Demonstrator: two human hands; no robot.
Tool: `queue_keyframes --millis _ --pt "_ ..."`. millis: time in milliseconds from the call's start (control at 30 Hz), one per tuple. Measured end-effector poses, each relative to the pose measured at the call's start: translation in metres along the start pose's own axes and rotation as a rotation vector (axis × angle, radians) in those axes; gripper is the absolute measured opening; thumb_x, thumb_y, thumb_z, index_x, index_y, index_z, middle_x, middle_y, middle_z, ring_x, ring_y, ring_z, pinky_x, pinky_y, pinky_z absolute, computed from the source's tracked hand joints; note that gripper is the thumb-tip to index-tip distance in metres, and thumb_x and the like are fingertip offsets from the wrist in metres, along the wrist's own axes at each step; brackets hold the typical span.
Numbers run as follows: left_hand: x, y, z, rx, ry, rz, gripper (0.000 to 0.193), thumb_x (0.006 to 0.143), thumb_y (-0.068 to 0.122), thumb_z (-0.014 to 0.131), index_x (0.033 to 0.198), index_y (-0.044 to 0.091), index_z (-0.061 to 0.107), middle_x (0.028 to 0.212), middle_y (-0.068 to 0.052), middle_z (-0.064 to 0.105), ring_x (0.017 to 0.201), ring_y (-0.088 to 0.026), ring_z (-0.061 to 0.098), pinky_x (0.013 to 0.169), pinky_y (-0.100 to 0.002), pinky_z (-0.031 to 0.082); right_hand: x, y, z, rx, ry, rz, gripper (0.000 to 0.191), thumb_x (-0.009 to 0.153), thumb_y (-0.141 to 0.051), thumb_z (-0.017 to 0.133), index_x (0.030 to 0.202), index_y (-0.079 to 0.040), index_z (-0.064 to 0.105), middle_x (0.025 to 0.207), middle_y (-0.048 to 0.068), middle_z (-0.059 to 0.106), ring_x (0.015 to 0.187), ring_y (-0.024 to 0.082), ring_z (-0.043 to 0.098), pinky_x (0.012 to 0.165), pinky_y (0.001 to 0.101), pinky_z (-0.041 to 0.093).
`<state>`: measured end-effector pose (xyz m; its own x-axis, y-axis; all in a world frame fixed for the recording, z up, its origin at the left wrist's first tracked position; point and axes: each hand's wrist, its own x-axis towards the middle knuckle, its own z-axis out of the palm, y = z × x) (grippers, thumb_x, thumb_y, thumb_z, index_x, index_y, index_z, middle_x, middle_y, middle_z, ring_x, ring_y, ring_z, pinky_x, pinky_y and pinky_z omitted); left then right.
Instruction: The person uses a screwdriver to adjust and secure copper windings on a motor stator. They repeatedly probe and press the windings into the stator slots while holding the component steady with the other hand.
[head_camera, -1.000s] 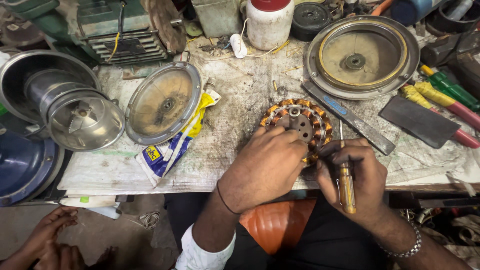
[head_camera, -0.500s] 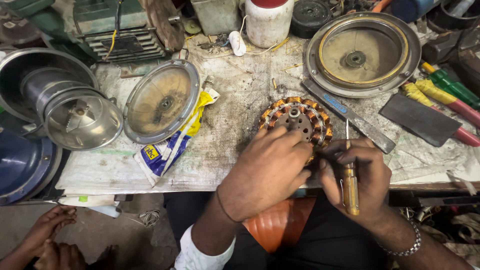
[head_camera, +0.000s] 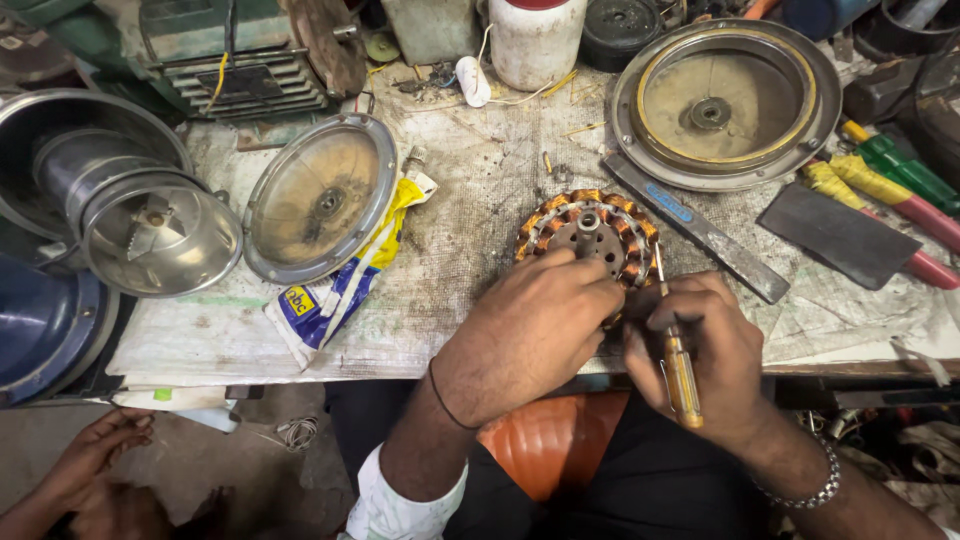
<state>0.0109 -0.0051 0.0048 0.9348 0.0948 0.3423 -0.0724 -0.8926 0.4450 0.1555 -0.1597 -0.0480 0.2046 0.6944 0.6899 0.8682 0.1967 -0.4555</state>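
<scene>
A round fan stator (head_camera: 590, 232) with copper windings lies on the paper-covered workbench (head_camera: 470, 230) near its front edge. My left hand (head_camera: 530, 335) rests on the stator's near side, fingers curled over the windings. My right hand (head_camera: 715, 355) grips a screwdriver (head_camera: 678, 355) with a yellow handle; its shaft points up to the stator's right rim. Both hands hide the stator's front part.
A round metal cover (head_camera: 322, 197) leans left of the stator over a yellow and blue packet (head_camera: 340, 280). A larger cover (head_camera: 725, 100), a flat metal file (head_camera: 695, 225), pliers (head_camera: 880, 185) and a white jar (head_camera: 535, 40) lie behind. Another person's hands (head_camera: 90, 470) are at bottom left.
My head has shifted slightly, so the bench sits a little lower in view. Both hands stay on the stator and screwdriver with small finger movements.
</scene>
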Motion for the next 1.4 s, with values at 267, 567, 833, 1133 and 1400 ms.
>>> queue_keyframes --millis 267,567,833,1133,1400 --pt "0.000 0.001 -0.003 -0.061 0.022 -0.030 0.034 0.077 0.018 0.077 0.104 0.000 0.069 0.104 -0.014 0.066 0.104 -0.033 0.064 0.094 -0.045 0.051 -0.009 0.003 0.001 0.136 0.061 0.113 0.039 0.085 0.002 0.074 0.109 -0.005 0.043 0.101 0.013 0.064 0.090 0.017 0.067 0.077 0.0289 0.056" --pt "0.005 0.004 -0.002 -0.013 -0.075 -0.071 0.028 0.081 0.017 0.075 0.104 0.002 0.072 0.101 -0.012 0.067 0.104 -0.031 0.065 0.094 -0.045 0.051 -0.013 0.008 0.003 0.160 0.093 0.118 0.038 0.086 0.006 0.070 0.109 -0.005 0.042 0.100 0.013 0.061 0.091 0.015 0.068 0.080 0.0281 0.058" --pt "0.004 0.004 -0.001 -0.048 -0.049 -0.064 0.023 0.079 0.016 0.074 0.099 0.003 0.071 0.097 -0.012 0.067 0.102 -0.032 0.065 0.093 -0.046 0.052 -0.012 0.004 0.001 0.147 0.085 0.136 0.039 0.084 0.007 0.071 0.109 -0.004 0.043 0.102 0.014 0.061 0.092 0.017 0.067 0.083 0.0301 0.057" --pt "0.006 0.002 -0.001 -0.085 -0.037 -0.067 0.022 0.080 0.018 0.075 0.097 0.004 0.072 0.094 -0.012 0.066 0.099 -0.032 0.065 0.090 -0.047 0.052 -0.011 0.003 -0.001 0.175 0.055 0.140 0.041 0.083 0.004 0.073 0.110 -0.004 0.043 0.102 0.015 0.062 0.092 0.018 0.069 0.081 0.0306 0.058" --pt "0.004 -0.003 -0.001 -0.070 -0.080 -0.058 0.024 0.082 0.010 0.071 0.105 0.004 0.070 0.100 -0.011 0.065 0.102 -0.031 0.065 0.093 -0.046 0.052 -0.015 0.009 -0.002 -0.013 -0.038 -0.098 0.041 0.080 -0.004 0.083 0.102 -0.005 0.048 0.098 0.018 0.072 0.085 0.022 0.073 0.071 0.0312 0.059"
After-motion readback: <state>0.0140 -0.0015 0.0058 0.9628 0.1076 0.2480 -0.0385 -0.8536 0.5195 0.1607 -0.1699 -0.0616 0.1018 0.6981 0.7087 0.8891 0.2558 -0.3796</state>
